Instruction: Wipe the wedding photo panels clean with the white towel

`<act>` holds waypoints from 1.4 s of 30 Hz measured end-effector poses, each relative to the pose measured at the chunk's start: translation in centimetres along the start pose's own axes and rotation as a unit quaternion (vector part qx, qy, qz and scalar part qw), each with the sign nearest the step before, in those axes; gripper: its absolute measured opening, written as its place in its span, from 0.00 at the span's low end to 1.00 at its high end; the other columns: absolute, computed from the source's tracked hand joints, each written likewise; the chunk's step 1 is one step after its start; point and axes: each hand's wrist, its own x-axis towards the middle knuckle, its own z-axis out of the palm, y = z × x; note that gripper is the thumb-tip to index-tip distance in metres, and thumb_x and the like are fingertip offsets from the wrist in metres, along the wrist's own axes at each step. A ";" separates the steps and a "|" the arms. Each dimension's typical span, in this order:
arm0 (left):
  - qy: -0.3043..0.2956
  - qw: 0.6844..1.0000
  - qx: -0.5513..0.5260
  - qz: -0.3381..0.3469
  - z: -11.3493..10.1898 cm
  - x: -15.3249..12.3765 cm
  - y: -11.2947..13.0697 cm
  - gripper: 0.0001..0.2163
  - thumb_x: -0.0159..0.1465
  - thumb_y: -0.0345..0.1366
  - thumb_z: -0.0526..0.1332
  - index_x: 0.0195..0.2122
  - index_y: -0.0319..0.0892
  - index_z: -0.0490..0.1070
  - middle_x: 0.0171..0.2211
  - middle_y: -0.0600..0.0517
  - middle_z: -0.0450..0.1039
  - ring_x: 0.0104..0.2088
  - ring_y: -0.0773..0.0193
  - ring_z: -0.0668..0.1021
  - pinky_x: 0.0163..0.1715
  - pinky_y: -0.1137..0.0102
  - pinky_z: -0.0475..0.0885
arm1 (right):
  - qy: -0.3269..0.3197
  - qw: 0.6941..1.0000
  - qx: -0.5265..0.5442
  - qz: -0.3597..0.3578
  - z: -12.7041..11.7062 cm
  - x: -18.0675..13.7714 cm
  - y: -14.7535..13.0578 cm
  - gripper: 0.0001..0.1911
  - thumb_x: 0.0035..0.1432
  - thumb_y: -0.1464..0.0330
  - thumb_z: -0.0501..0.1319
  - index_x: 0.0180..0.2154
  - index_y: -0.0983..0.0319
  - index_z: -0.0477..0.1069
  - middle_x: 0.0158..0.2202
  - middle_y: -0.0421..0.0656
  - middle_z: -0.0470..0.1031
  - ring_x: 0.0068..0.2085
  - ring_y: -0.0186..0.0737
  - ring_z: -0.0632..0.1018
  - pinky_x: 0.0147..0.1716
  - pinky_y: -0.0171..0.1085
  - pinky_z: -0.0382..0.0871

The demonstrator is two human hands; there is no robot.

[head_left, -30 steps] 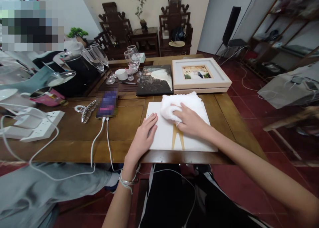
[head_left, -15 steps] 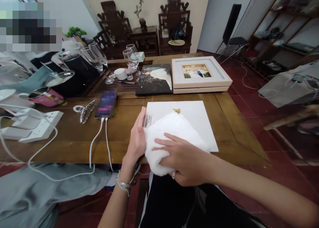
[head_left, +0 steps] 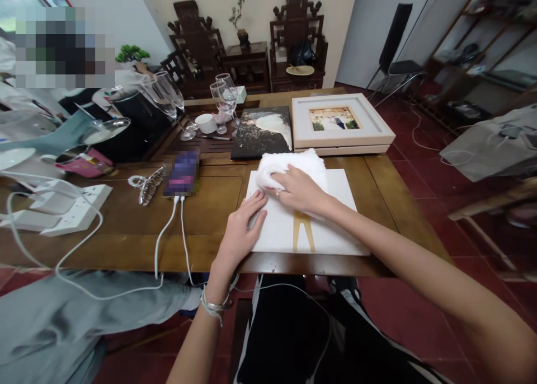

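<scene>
A white rectangular panel [head_left: 268, 233] lies flat near the table's front edge, with a tan, two-legged shape [head_left: 302, 233] on its face. Bunched over its far part is a fluffy white cloth [head_left: 312, 168]. My right hand [head_left: 300, 188] grips this cloth and presses it on the panel, the arm crossing the panel's right side. At the left edge of the panel rests my left hand [head_left: 243, 224], fingers stretched out and holding nothing, fingertips close to the cloth. Part of the panel is hidden beneath the cloth and my right arm.
Behind the panel lie a dark picture panel [head_left: 262, 135] and a pale framed photo [head_left: 344, 140]. Wine glasses [head_left: 224, 96], a white cup [head_left: 205, 123], a phone [head_left: 182, 171] with cables, a hair claw [head_left: 149, 188] and a power strip [head_left: 81, 207] occupy the left. Someone sits at left.
My right hand has carried the cloth away from me to the panel's far edge, uncovering the tan shape. The left hand has turned from upright at the edge to lying flatter on it.
</scene>
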 end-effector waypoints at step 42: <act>0.010 1.000 -0.013 -0.020 0.4 0.2 -0.1 0.15 0.66 0.36 0.57 0.50 0.40 0.75 0.56 0.45 0.71 0.60 0.55 0.70 0.64 0.53 0.60 | -0.004 0.995 0.011 0.097 -5.0 -9.3 4.6 0.12 0.60 0.64 0.51 0.25 0.58 0.60 0.23 0.39 0.63 0.31 0.44 0.70 0.36 0.42 0.64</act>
